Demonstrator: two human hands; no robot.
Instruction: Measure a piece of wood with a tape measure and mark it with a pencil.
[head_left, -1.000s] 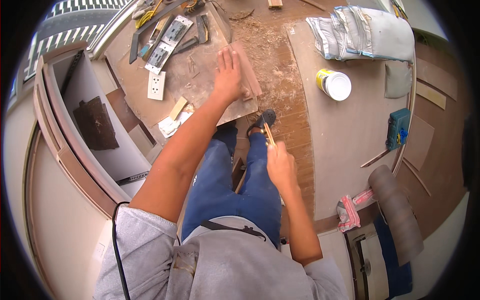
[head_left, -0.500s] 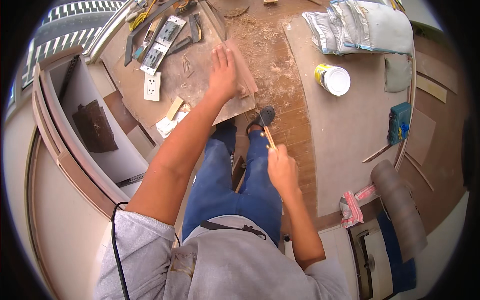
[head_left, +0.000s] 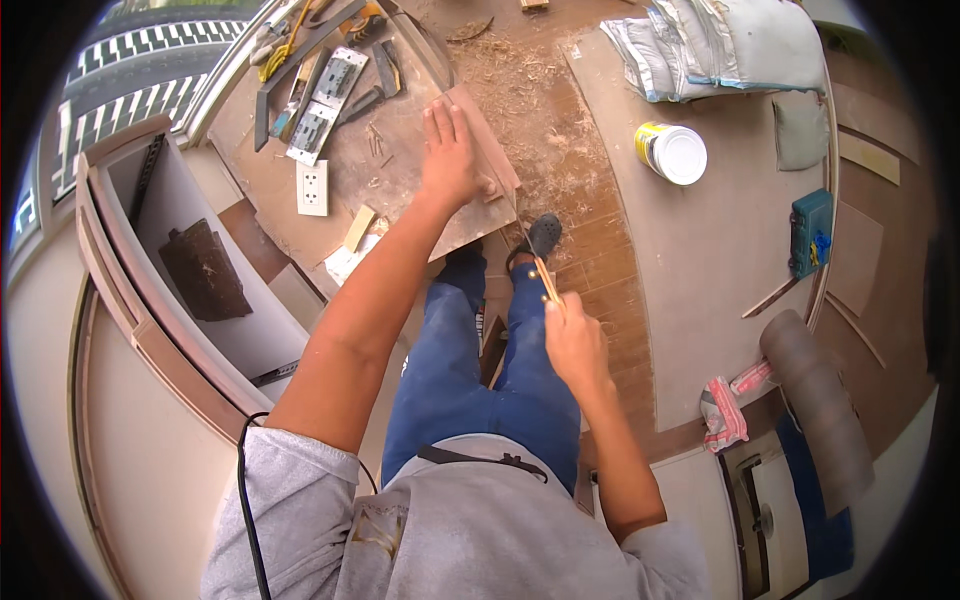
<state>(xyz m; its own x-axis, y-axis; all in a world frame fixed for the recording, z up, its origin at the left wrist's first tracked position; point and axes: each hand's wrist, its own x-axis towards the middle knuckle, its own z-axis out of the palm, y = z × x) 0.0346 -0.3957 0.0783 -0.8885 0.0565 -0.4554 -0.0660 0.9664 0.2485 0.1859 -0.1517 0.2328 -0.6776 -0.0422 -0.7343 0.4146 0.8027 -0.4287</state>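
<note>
Beside the lidded can (head_left: 672, 152), left hand (head_left: 448, 160) flat on board (head_left: 470, 215); right hand (head_left: 572, 340) grips handle (head_left: 546, 281).

Wooden floor (head_left: 600, 260) runs down the middle, covered in sawdust and shavings (head_left: 520, 90) at the far end. Large flat board (head_left: 700, 250) lies on the floor at right; on it a can with white lid (head_left: 672, 152), a teal box (head_left: 810, 232) near its right edge, folded grey sacks (head_left: 720, 40) at the far end. Low brown board (head_left: 400, 170) at far left serves as bench: white socket plate (head_left: 312, 188), two metal plates (head_left: 325, 100), dark tools (head_left: 380, 70), small wood block (head_left: 358, 228) at its near edge. Red-white rag (head_left: 722, 412) and a dark roll (head_left: 815, 400) lie near right.
</note>
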